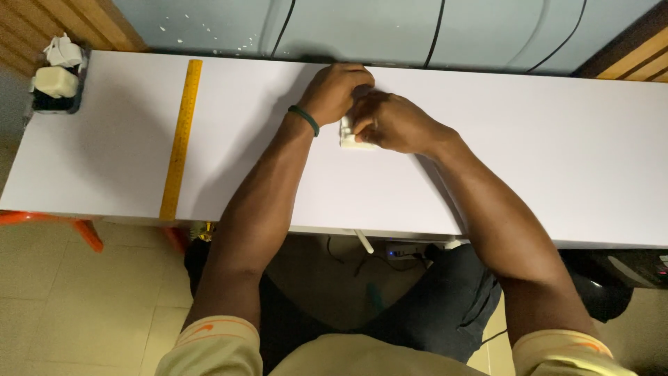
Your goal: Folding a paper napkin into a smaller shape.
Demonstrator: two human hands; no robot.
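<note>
A yellow ruler (181, 139) lies far left on the white table (557, 174). The left hand (336, 92), wrist banded, curls knuckles-up with fingers bunched beside the right hand (390, 124), whose fingers close over a small white block (347, 135) resting mid-table, its left edge showing.
</note>
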